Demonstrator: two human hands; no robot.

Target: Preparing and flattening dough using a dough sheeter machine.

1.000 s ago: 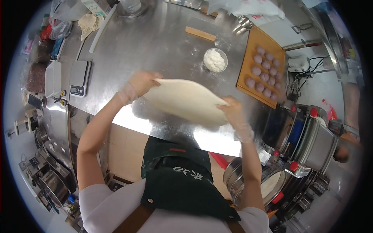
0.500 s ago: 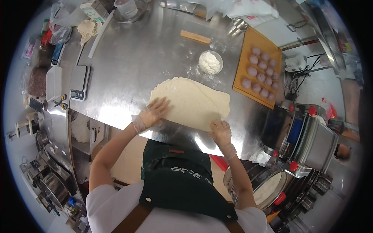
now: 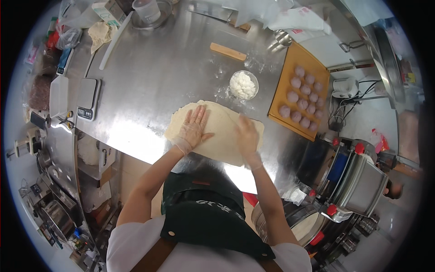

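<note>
A wide, flat sheet of pale dough (image 3: 219, 136) lies on the steel table in front of me, with a fold or seam line toward its right side. My left hand (image 3: 194, 129), in a clear thin glove, rests flat on the left part of the dough with its fingers stretched out. Over the dough's right part is my right hand (image 3: 247, 139), also gloved. Motion smears its fingers, so their grip is unclear. Just beyond the dough stands a clear round bowl of white flour (image 3: 244, 85).
A wooden-handled dough scraper (image 3: 228, 51) lies past the bowl. To the right, an orange-brown board (image 3: 280, 119) carries several pale purple balls. A digital scale (image 3: 88, 97) sits at the left, near yellow-handled scissors (image 3: 67, 121). A roller machine (image 3: 353, 177) stands at the right.
My right hand has left the dough's near right edge and moved farther up over the sheet. My left hand has slid right, farther onto the dough. The view has shifted slightly.
</note>
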